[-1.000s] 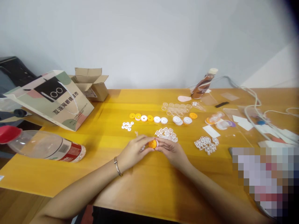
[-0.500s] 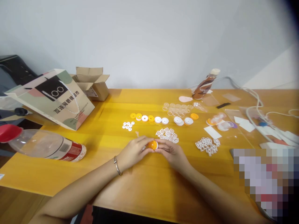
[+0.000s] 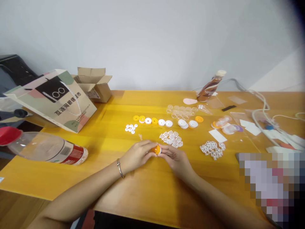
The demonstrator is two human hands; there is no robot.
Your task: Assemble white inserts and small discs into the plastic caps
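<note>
Between my fingertips is a small orange disc with a white edge [image 3: 156,149], held over the near middle of the table. My left hand [image 3: 137,156], with a bracelet at its wrist, pinches the disc from the left. The fingers and thumb of my right hand [image 3: 177,159] close on its right side. Just beyond my hands lies a pile of white openwork plastic pieces [image 3: 171,139]. A row of orange and white discs [image 3: 154,121] runs across the table farther back. Small white round pieces [image 3: 131,128] sit left of the pile.
At left are a paper bag [image 3: 71,108], a lying plastic bottle with a red cap [image 3: 47,148] and a cardboard box [image 3: 95,84]. Clear rings [image 3: 182,112], a brown drink bottle [image 3: 209,87], more openwork pieces [image 3: 212,149] and cables [image 3: 260,111] are at right.
Both hands stay on the orange disc, which has tilted slightly, with the left fingers now a little farther over it. The surrounding things stay put; the view shifts slightly.
</note>
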